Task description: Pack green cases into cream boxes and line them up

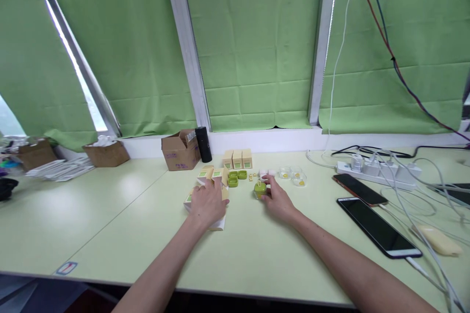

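My left hand [207, 202] lies over a cluster of small cream boxes with green labels [215, 173] and white sheets [216, 225] on the pale green table [121, 215]; its fingers curl on one box. My right hand [278, 199] pinches a small green case [260, 189]. Between the hands sit other green cases [237, 177]. Three more cream boxes [237, 159] stand in a row behind. Small white pieces [267, 173] and clear plastic trays [293, 174] lie beyond the right hand.
A brown carton [180, 150] and a black cylinder [203, 144] stand at the back by the window sill. Two phones [378, 227] [359, 189], a power strip [378, 171] and tangled cables lie at the right. More cartons [106, 153] and papers sit far left.
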### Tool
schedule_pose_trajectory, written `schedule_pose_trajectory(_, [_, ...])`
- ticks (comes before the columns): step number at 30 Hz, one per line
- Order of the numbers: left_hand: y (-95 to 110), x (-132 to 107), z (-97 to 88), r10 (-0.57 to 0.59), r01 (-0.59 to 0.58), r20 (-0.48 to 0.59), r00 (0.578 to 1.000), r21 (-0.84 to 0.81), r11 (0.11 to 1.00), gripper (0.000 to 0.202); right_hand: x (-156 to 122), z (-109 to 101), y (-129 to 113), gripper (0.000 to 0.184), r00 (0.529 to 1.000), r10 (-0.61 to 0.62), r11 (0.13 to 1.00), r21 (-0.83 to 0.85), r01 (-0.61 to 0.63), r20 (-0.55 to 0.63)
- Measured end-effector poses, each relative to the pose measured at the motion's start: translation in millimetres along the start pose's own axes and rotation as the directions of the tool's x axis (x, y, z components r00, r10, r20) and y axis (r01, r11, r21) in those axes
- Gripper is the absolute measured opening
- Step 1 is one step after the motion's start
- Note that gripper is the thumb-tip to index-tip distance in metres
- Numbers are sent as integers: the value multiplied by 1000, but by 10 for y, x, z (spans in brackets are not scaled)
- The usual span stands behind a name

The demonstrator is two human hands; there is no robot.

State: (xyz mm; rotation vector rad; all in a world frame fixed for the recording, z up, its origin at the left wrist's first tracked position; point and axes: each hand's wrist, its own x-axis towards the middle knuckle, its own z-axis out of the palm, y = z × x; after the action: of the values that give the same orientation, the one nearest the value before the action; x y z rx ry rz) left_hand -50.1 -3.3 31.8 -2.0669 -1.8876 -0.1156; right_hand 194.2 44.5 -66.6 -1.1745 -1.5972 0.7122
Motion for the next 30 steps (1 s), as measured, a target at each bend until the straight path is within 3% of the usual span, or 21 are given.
schedule_pose_trajectory(4, [23,-14,-39,4,-4,10,1000,23,1000,55,2,9,19,59,1000,-1,999,51,2,-19])
schedule_pose_trajectory(10, [44,-20,-119,19,-18,-32,999,20,1000,47,-3,-37,-35,68,1000,10,1000,-25,-10,-9])
schedule_pose_trajectory(13, [78,-16,-159,18,-19,-91,996,-12,1000,46,-9,-97,-142,66,996,-35,999,-35,32,-79])
schedule_pose_trajectory(15, [121,-9,-189,35,-44,-173,984,-53,998,45,-24,-134,-254,52,982,-95,995,-28,91,-163])
schedule_pose_trajectory(18, [205,16,-232,75,-129,-323,944,-150,980,47,-81,-151,-463,32,953,-175,982,31,188,-248])
schedule_pose_trajectory(22, [323,93,-250,99,-277,-535,839,-264,924,43,-177,-86,-705,22,956,-190,967,124,221,-223])
schedule_pose_trajectory(26, [437,189,-170,146,-427,-662,735,-284,859,34,-194,1,-778,32,977,-89,920,361,155,-194])
schedule_pose_trajectory(30, [556,231,5,180,-514,-695,696,-308,800,31,-155,53,-750,50,991,18,823,565,62,-136])
